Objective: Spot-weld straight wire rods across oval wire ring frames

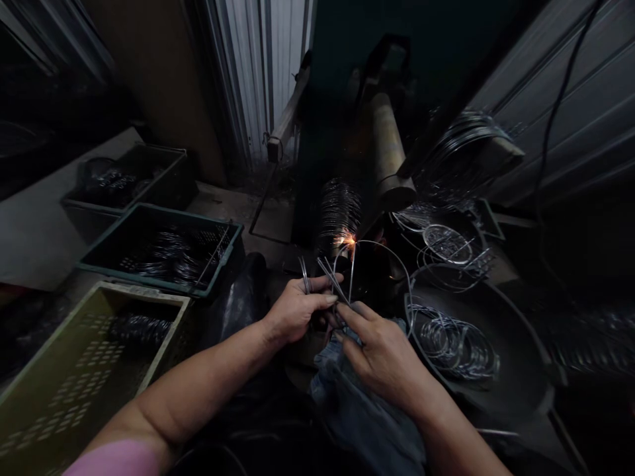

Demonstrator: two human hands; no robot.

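My left hand (294, 309) is closed on metal wire pieces (327, 271), thumb and forefinger pressing them together. Thin wire loops (303, 274) stand up by its fingers. Close beside it, my right hand (380, 345) is also closed, its fingers pinching metal wire at the same spot; the fingertips partly overlap it. A thin wire ring (408, 277) curves up from around the hands to a point on the machine where orange sparks (347, 240) fly. Just behind the sparks sits a row of dark wire rings (340, 206). Blue cloth (357, 403) lies below my right hand.
A thick cylindrical machine arm (389, 149) juts out above the sparks. To the left stand a yellow-green crate (74, 370), a green crate (149, 281) and a dark crate (94, 211), holding metal pieces. On the right, a round basin (526, 363) contains wire rings (456, 344).
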